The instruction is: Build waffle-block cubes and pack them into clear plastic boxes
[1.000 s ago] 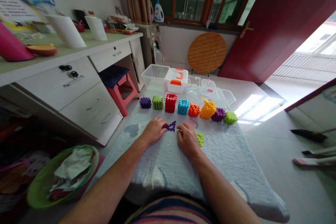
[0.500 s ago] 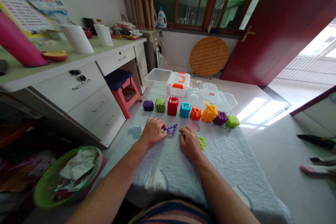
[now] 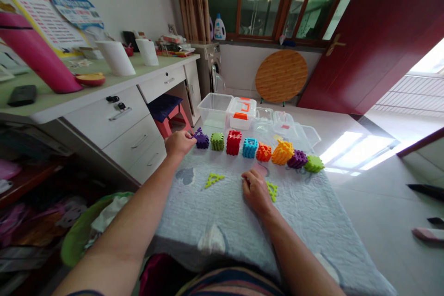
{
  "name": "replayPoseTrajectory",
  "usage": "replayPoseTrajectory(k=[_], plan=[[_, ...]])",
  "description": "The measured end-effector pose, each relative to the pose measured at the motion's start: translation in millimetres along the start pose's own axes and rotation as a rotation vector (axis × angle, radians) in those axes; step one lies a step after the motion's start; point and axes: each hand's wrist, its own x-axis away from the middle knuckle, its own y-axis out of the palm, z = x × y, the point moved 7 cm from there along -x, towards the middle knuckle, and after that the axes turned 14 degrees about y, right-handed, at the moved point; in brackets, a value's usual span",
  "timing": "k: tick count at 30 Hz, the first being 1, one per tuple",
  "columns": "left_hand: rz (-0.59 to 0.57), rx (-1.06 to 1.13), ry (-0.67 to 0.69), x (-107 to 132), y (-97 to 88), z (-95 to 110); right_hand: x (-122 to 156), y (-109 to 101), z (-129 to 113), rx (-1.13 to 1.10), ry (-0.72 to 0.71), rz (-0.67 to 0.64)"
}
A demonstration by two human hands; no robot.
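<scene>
Landmark: red stack (image 3: 234,142). Left hand (image 3: 179,144) out to its left, beyond a green stack (image 3: 217,141), at the table's left margin; desk (image 3: 100,101) and stool (image 3: 168,110) lie past that edge. Right hand (image 3: 257,192) nearer the wearer, to the right of the red stack, with cloth running on to the table's right edge. A broad stretch of cloth reaches from the red stack back to the wearer's lap.

Table (image 3: 312,231) covered by a pale grey-blue cloth, wrinkled, patterned with hearts. Right of the red stack, in a row: blue stack (image 3: 250,148), orange stack (image 3: 264,152), yellow stack (image 3: 282,152), second purple stack, light green stack (image 3: 314,164). Behind the red stack, a lidded clear box (image 3: 242,113) with orange catches. Farther back, a round wooden board (image 3: 281,76) leans at the wall; red door (image 3: 364,32) to its right.

Purple triangle (image 3: 199,133): openwork, toothed edges, tilted up at the top of the leftmost purple stack (image 3: 202,142), pinched by the left hand's fingertips. Right hand curled on the cloth beside a lime triangle (image 3: 273,191); cannot tell whether anything is under its fingers. Another lime triangle (image 3: 213,179) lies flat, wearer's side of the red stack.
</scene>
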Motion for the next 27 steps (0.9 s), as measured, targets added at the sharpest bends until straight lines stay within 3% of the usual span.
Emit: replayPoseTrajectory(k=[5, 12, 14, 17, 20, 23, 25, 27], plan=[[-0.050, -0.030, 0.020, -12, 14.6, 6, 0, -1, 0, 0.002, -0.002, 0.003], [-0.082, -0.026, 0.052, -2, 25.3, 11, 0, -1, -1, 0.009, -0.013, 0.000], [-0.031, -0.029, 0.107, 8, 19.6, 19, 0, -1, -2, -0.012, -0.018, 0.009], [-0.020, 0.016, 0.309, 33, 15.4, 41, -1, -12, -4, -0.073, -0.033, 0.061], [-0.193, 0.114, 0.509, 69, 25.4, 60, -7, -39, 5, -0.132, -0.008, 0.168], [-0.412, 0.198, 0.554, 101, 39.9, 65, -13, -75, 31, -0.132, 0.111, 0.254], [-0.488, 0.229, 0.545, 114, 45.6, 64, -14, -91, 50, -0.071, 0.196, 0.218], [-0.523, 0.262, 0.535, 120, 49.2, 65, -10, -95, 64, 0.021, 0.221, 0.094]])
